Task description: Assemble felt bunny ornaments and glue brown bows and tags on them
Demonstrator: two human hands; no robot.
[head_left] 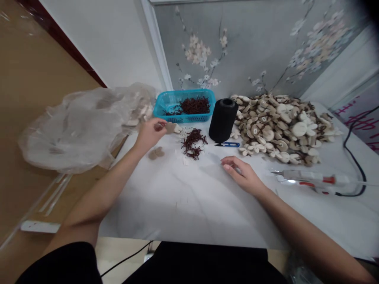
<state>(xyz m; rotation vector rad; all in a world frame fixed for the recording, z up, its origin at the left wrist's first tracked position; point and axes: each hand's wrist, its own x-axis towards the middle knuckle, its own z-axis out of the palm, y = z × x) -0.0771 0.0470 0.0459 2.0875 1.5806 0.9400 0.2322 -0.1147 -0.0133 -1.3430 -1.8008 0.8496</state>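
My left hand point(150, 135) is over the back left of the table with thumb and fingers pinched together. Whatever lies between the fingertips is too small to make out. Just right of them is a beige petal-shaped fabric piece point(170, 127), and a similar brown-beige piece point(156, 153) lies nearer me. My right hand point(240, 173) rests low over the white table point(189, 205), its fingers loosely curved, thumb apart, holding nothing. Between the hands lies a small heap of dark brown knotted cord bows point(194, 142). Blue thread snips point(227, 144) lie beyond my right hand.
A blue basket point(160, 103) with more brown bows stands at the back. Beside it is a black thread cone point(222, 120). A large pile of beige and white padded flowers point(272, 130) fills the back right. A glue gun point(314, 179) lies right; a translucent plastic bag point(77, 130) is left.
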